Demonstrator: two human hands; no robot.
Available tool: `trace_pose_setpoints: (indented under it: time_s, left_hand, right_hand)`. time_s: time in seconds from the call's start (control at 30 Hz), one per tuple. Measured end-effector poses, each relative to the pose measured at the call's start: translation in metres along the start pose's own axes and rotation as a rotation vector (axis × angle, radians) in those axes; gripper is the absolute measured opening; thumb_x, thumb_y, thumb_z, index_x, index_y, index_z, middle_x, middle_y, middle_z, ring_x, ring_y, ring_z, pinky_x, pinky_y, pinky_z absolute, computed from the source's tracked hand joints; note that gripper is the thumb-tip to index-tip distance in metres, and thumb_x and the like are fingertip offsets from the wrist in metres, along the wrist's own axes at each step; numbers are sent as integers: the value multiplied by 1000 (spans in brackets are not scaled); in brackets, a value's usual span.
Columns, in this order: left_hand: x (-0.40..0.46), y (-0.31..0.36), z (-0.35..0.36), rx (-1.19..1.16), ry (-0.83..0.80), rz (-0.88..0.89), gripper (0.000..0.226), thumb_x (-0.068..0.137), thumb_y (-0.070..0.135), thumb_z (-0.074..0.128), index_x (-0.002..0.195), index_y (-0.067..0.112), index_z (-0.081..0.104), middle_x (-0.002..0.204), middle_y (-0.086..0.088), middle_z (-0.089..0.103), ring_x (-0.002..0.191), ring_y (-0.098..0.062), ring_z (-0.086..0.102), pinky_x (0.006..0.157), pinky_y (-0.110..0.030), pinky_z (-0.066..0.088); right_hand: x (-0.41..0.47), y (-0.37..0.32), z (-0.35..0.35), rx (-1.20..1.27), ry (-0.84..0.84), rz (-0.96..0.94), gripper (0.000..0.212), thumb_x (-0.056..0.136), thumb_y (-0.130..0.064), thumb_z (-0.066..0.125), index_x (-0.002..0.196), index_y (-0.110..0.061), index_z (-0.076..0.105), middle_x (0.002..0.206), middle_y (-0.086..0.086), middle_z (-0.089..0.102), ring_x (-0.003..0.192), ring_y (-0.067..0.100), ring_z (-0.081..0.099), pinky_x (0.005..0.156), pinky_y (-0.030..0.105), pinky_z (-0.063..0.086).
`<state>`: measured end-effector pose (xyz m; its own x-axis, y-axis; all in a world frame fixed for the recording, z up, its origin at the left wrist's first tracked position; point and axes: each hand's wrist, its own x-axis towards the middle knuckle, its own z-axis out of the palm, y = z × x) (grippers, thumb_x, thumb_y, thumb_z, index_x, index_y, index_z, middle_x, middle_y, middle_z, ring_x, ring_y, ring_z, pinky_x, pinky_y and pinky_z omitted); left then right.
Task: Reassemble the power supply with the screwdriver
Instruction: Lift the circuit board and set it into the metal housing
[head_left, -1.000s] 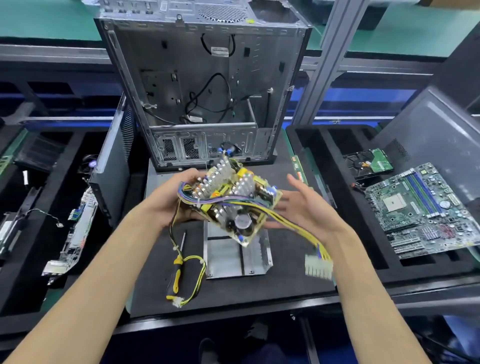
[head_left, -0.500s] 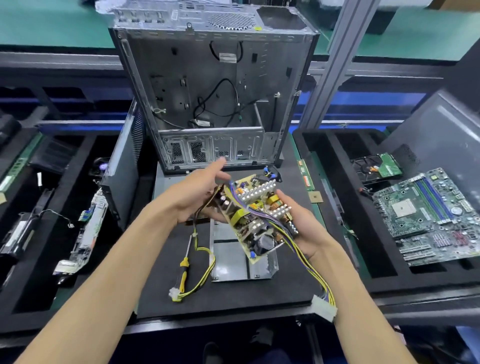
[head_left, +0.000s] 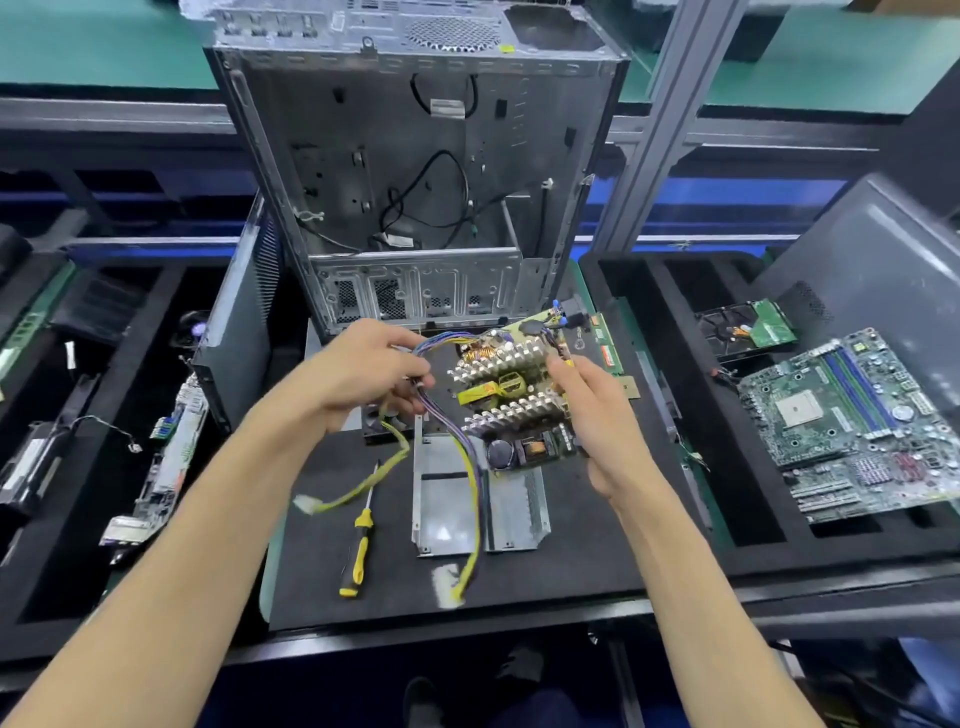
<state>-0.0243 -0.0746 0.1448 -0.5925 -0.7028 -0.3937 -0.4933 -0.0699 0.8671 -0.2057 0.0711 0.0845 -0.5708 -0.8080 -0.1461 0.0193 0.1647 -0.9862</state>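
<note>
The power supply's bare circuit board (head_left: 514, 395), with silver heat sinks and a yellow transformer, is held above the black mat. My right hand (head_left: 592, 410) grips its right edge. My left hand (head_left: 369, 369) holds the purple and yellow cable bundle (head_left: 441, 410) coming off the board's left side. The cables hang down to white connectors (head_left: 447, 587) near the mat's front. The power supply's open metal casing (head_left: 478, 499) lies on the mat under the board. A yellow-and-black screwdriver (head_left: 361, 540) lies on the mat left of the casing, untouched.
An open computer case (head_left: 415, 171) stands upright behind the mat (head_left: 582, 551). Its dark side panel (head_left: 239, 338) leans at the left. A motherboard (head_left: 852, 415) and a hard drive (head_left: 748, 327) sit in the right foam tray. More parts lie in the left tray (head_left: 166, 462).
The board turned to face up and shifted right. My left hand moved from the board to gripping the cables, which swung left. My right hand now grips the board's right edge.
</note>
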Motion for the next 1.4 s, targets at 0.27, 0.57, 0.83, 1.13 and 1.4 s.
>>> trace_pose_setpoints:
  time_s: [0.27,0.57,0.83,1.13,1.4]
  left_hand:
    - [5,-7,-12,-161,25,-74,17,100,2,44,107,8,58,66,-1,35,41,-9,26,36,-16,19]
    - [13,-29,1,-240,-48,-144,26,96,40,63,87,18,74,63,3,70,42,-9,45,31,-13,16]
    - [19,-51,3,-261,40,-170,20,104,27,53,96,10,62,68,-2,50,46,-10,45,31,-16,17]
    - [23,-72,10,-68,78,-174,26,102,25,57,77,16,54,60,3,45,48,-9,27,37,-17,17]
    - [35,-81,35,177,103,-152,39,97,35,61,66,18,44,44,7,33,34,-11,24,42,-22,18]
  right_hand:
    - [0,-4,-4,221,-124,275,29,100,-41,58,98,-24,81,104,7,79,92,20,76,61,26,58]
    - [-10,10,32,535,-118,354,32,104,-36,54,108,-17,79,116,12,75,104,26,74,75,38,62]
    - [-11,16,39,169,-162,421,48,104,-48,46,134,-14,61,127,6,70,118,23,66,104,45,50]
    - [-1,51,-10,-431,116,59,24,100,-27,51,98,-29,75,88,-13,71,63,-12,55,54,6,37]
    - [9,60,3,-486,-34,91,39,104,-28,52,142,-32,49,132,-2,50,109,3,52,86,15,40]
